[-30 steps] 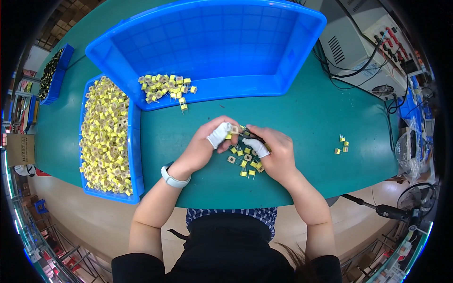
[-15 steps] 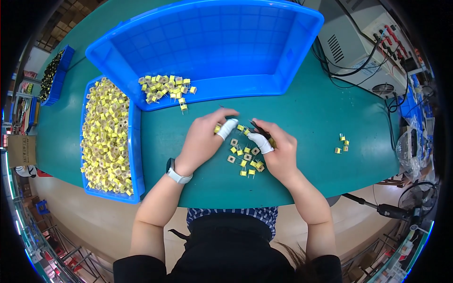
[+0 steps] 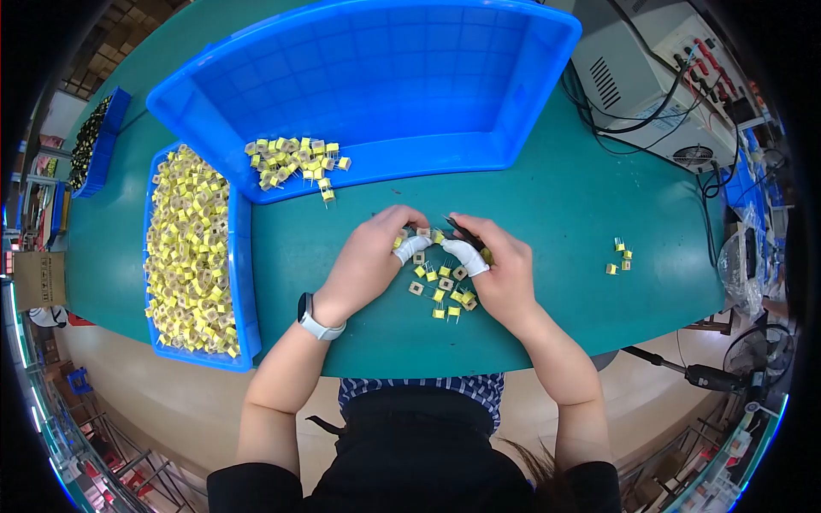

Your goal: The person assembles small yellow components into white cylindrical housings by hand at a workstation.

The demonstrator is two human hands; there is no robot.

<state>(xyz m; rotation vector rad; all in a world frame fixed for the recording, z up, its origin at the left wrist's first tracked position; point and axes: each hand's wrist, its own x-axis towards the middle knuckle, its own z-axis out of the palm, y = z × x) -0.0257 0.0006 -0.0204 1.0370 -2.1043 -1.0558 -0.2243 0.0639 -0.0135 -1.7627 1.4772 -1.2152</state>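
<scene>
My left hand [image 3: 363, 256], with a white thumb cover and a watch on its wrist, is closed on small yellow components [image 3: 423, 232] with wire pins. Opposite it, my right hand [image 3: 510, 275] grips black tweezers [image 3: 463, 229]; its thumb wears a white cover too. A yellow component [image 3: 438, 236] sits between the two thumbs, by the tweezers' tip. Another bit of yellow shows under the right hand, mostly hidden by its fingers. Loose yellow components [image 3: 445, 285] lie scattered on the green table just below the hands.
A small blue bin [image 3: 244, 282] full of yellow components stands at left. Behind the hands a large blue bin [image 3: 410, 154] lies on its side, several components in its left corner. A few components [image 3: 627, 255] lie at right, below grey equipment [image 3: 658, 103] with cables.
My left fingers have curled in and come closer to my right hand. Components now show between the fingertips of both hands. The right hand keeps the tweezers.
</scene>
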